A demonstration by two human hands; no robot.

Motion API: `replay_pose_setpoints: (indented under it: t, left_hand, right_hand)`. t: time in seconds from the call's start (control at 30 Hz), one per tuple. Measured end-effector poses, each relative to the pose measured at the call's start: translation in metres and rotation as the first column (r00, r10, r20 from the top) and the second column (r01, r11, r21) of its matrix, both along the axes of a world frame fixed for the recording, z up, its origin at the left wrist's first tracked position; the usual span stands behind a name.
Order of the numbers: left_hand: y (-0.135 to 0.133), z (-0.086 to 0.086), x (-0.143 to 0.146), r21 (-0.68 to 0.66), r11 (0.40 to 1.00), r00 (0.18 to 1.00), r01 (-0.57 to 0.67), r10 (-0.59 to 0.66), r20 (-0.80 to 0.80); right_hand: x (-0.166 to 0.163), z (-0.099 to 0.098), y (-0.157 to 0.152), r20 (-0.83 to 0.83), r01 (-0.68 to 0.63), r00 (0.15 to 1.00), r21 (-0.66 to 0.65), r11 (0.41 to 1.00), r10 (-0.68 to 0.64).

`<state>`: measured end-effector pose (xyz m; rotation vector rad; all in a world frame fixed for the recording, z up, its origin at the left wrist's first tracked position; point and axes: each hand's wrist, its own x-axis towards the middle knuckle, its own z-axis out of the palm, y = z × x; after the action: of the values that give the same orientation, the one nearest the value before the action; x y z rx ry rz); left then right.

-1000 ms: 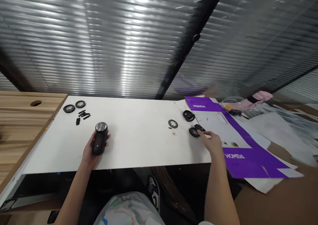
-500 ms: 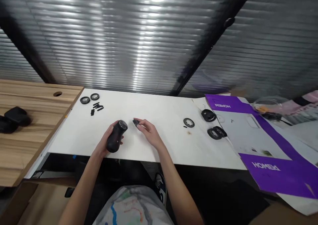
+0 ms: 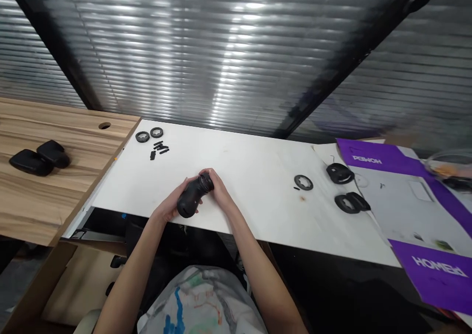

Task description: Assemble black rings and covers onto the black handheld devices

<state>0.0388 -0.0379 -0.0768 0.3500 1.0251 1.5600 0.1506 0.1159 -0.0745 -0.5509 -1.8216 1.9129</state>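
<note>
My left hand (image 3: 172, 204) is wrapped round a black bottle-shaped housing (image 3: 189, 201), tilted with its narrower end up to the right, over the white table's front edge. At that end, the fingers of my right hand (image 3: 217, 189) close round a black cap-like piece (image 3: 205, 181), set against the housing. Whether the two are joined cannot be made out. Up and left on the table lie two black rings (image 3: 142, 136) with notched inner edges and several small black strips (image 3: 161, 147).
At the right are a notched ring (image 3: 303, 182), black round parts (image 3: 339, 173) and more rings (image 3: 346, 204), beside a purple and white printed sheet (image 3: 429, 270). Two black housings (image 3: 33, 162) lie on the wooden table at the left. A slatted metallic blind (image 3: 184, 54) stands behind.
My right hand has brought its small black piece onto the end of the housing, which was apart from it before. The housing now leans further right. The view has shifted left.
</note>
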Motion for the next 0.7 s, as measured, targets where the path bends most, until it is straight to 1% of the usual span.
replay_pose_setpoints:
  t: [0.1, 0.23, 0.33, 0.4, 0.47, 0.57, 0.63, 0.7]
  left_hand:
    - [0.0, 0.001, 0.0, 0.019, 1.0, 1.0, 0.005, -0.005, -0.003]
    - [0.0, 0.009, 0.0, -0.058, 0.998, 0.991, -0.033, 0.04, 0.127]
    - [0.0, 0.015, -0.003, -0.07, 0.996, 0.975, -0.052, 0.066, 0.212]
    - [-0.001, 0.019, -0.008, -0.07, 0.996, 0.966, -0.054, 0.07, 0.249]
    - [-0.003, 0.02, -0.012, -0.078, 0.996, 0.957, -0.037, 0.058, 0.283]
    - [-0.004, 0.019, -0.014, -0.088, 0.996, 0.954, 0.026, 0.002, 0.3]
    - [-0.003, 0.018, -0.013, -0.093, 0.994, 0.956, 0.06, -0.031, 0.293]
    - [-0.002, 0.017, -0.01, -0.084, 0.994, 0.96, 0.066, -0.04, 0.276]
  right_hand:
    - [-0.002, -0.004, -0.005, -0.034, -0.027, 0.999, -0.065, 0.998, 0.025]
    - [-0.002, 0.002, -0.01, -0.066, -0.093, 0.994, -0.104, 0.99, 0.086]
    - [-0.001, 0.01, -0.01, -0.134, -0.189, 0.977, -0.214, 0.958, 0.163]
    - [-0.001, 0.012, -0.009, -0.159, -0.242, 0.965, -0.239, 0.94, 0.208]
    - [-0.003, 0.013, -0.008, -0.168, -0.243, 0.963, -0.205, 0.948, 0.211]
    - [-0.011, 0.01, -0.008, -0.176, -0.203, 0.969, -0.169, 0.964, 0.173]
    - [-0.018, 0.009, -0.009, -0.178, -0.191, 0.971, -0.191, 0.963, 0.157]
    - [-0.022, 0.01, -0.011, -0.179, -0.19, 0.972, -0.221, 0.957, 0.152]
